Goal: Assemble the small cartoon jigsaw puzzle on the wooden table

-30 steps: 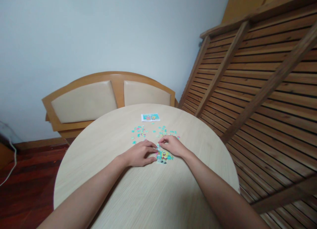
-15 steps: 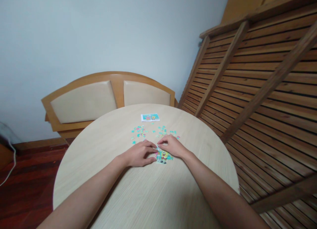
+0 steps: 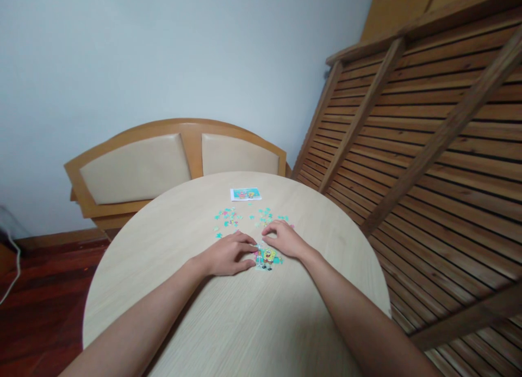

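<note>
A partly joined jigsaw puzzle point(image 3: 269, 256) with a yellow cartoon figure lies flat on the round table point(image 3: 244, 322). My left hand point(image 3: 233, 253) rests at its left edge, fingers apart and partly covering that side. Just above the puzzle's top edge is my right hand point(image 3: 283, 240), its thumb and index finger curved with a small gap between the tips. No piece shows in that gap. Beyond the hands lie two loose clusters of puzzle pieces point(image 3: 228, 215), mostly turquoise; my right hand hides part of the right-hand cluster point(image 3: 265, 214).
A small picture card point(image 3: 246, 194) showing cartoon figures lies at the table's far side. Behind the table stands a padded wooden headboard point(image 3: 138, 167) against the wall. A slatted wooden frame point(image 3: 408, 148) leans at the right. A white cable point(image 3: 17, 268) hangs at the left.
My right thumb and index finger have parted slightly and lifted a little from the puzzle's top edge. My left hand stays by the puzzle. The whole view has shifted slightly.
</note>
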A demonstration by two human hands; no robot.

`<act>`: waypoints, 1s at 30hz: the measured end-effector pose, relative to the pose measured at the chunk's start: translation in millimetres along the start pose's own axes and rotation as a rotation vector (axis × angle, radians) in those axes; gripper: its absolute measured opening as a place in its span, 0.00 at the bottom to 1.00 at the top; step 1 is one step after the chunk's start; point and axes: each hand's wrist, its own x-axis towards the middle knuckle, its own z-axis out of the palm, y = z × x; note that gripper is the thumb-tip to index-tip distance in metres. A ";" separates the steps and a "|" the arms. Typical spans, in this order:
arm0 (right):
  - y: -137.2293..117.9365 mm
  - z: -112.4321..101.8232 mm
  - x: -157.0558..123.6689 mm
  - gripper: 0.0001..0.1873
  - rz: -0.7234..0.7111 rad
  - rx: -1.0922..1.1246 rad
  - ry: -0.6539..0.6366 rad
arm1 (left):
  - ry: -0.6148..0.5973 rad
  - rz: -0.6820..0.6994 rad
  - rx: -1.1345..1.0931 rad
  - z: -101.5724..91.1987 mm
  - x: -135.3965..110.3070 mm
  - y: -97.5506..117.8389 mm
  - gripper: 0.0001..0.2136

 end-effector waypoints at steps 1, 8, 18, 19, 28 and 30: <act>3.5 -1.7 0.8 0.07 0.016 -0.007 0.026 | 0.000 0.001 -0.003 -0.1 0.0 0.2 0.18; 54.0 -30.3 3.0 0.11 0.282 0.015 0.262 | 0.018 0.006 -0.030 0.0 -0.7 -0.4 0.17; 61.8 -31.5 0.5 0.11 0.284 -0.061 0.205 | 0.016 -0.012 -0.040 0.4 0.5 0.0 0.17; 58.5 -28.7 1.0 0.12 0.265 -0.093 0.200 | 0.021 -0.013 -0.040 1.0 0.4 -0.5 0.17; 42.7 -11.5 12.2 0.09 0.325 -0.196 0.215 | 0.022 -0.020 -0.034 1.1 1.0 0.1 0.16; 41.3 -10.6 15.2 0.07 0.377 -0.195 0.205 | 0.013 -0.032 -0.030 -0.1 1.1 1.5 0.16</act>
